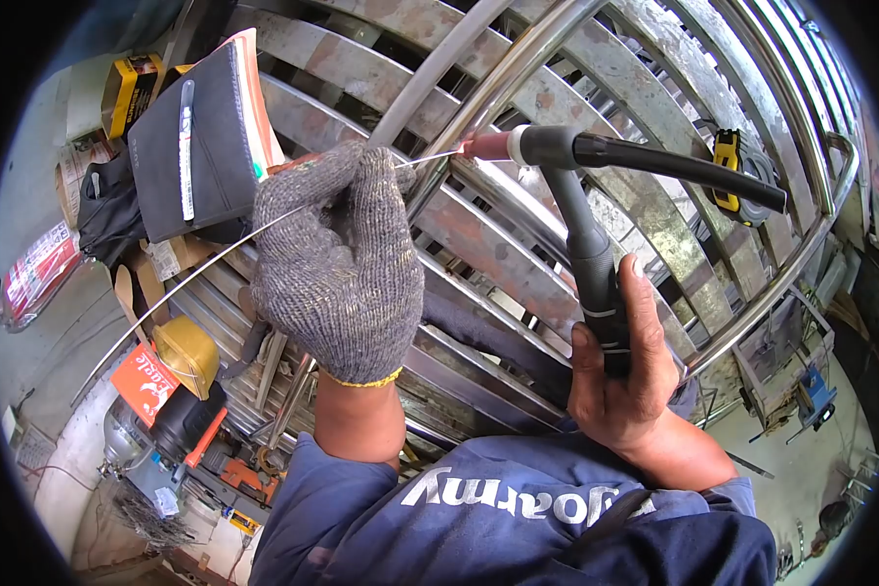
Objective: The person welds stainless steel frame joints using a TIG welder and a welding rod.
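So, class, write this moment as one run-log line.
left hand: gloved, holds rod | right hand: bare, grips torch | torch tip at tube

I'm in a metal workshop, a welding shop by the look of it. My torch (596, 264) and a thin filler rod (195, 264) meet at a frame (654, 195) of polished steel tubes (520, 73) and rusty flat bars (498, 249). A yellow tape (728, 166) sits on the bars. Below, on the concrete floor (811, 479), lie a power tool (181, 420), an orange box (145, 381) and a tangle of wire (146, 513), all grimy and crowded together
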Action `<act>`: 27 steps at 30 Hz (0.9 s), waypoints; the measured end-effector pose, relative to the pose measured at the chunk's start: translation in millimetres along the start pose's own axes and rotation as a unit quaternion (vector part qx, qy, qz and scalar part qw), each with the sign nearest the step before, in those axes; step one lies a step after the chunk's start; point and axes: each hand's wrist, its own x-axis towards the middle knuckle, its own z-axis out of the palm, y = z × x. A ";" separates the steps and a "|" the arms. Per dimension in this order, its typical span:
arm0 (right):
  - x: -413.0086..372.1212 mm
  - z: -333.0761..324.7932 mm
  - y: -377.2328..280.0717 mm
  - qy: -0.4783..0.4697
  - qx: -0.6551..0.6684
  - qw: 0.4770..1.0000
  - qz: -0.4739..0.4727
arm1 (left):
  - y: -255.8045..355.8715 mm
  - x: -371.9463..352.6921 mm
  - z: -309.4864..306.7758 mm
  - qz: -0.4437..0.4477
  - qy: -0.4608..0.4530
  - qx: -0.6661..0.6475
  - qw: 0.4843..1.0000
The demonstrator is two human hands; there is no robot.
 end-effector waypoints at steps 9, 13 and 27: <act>-11.4 12.3 8.0 0.070 0.089 0.993 0.011 | 5.0 1.4 3.9 0.017 0.010 -0.020 1.000; -5.5 7.4 3.9 0.049 0.022 0.999 -0.007 | 5.1 1.0 3.5 -0.001 0.002 -0.047 0.999; -4.9 2.5 1.8 0.015 -0.019 1.000 -0.003 | 3.7 0.3 3.0 -0.017 0.013 0.018 1.000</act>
